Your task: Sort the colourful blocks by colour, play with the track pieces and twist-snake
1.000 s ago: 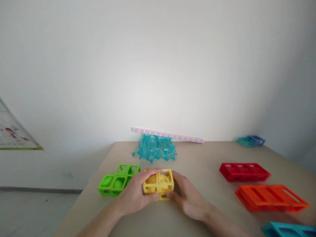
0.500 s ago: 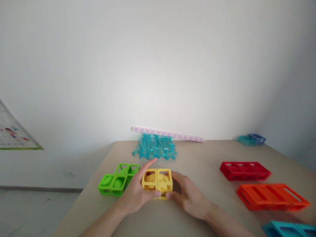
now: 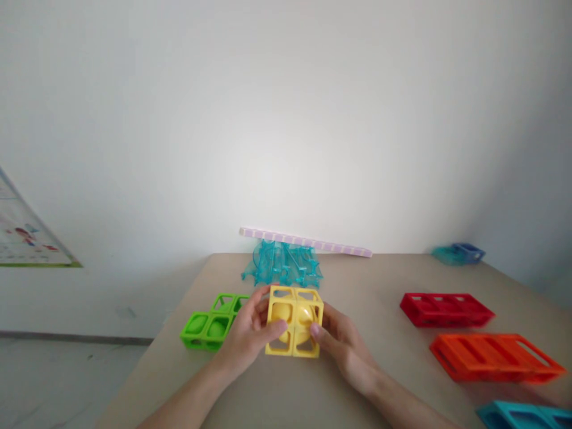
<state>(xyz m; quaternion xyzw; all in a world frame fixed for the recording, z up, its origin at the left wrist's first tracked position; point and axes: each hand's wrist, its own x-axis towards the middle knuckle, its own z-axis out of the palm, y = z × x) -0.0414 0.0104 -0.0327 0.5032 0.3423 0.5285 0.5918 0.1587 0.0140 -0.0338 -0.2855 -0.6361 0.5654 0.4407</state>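
The worktop meets the wall along its far edge, and its left edge slants down toward the floor; the near edge lies outside the view. Bare worktop stretches from the right hand toward the far edge, and another bare strip shows below the yellow block, between the two forearms. That block is over the middle of the worktop, nearer the near edge than the far one, its broad face tipped up toward the camera. The left hand and the right hand both grasp it, one from each side, thumbs pressed on the front (most of the other fingers are out of sight behind it). Whether its underside touches the worktop cannot be told. The left hand covers the right end of the green block, which sits just inside the left edge. Off to the right, the red block and the orange block look smeared, while the blue block is cut off at the lower right. At the far right corner, a dark blue piece sits beside a blurred turquoise piece. Straight ahead, a see-through turquoise lattice lies by the far edge, a lilac strip slanting along behind its top
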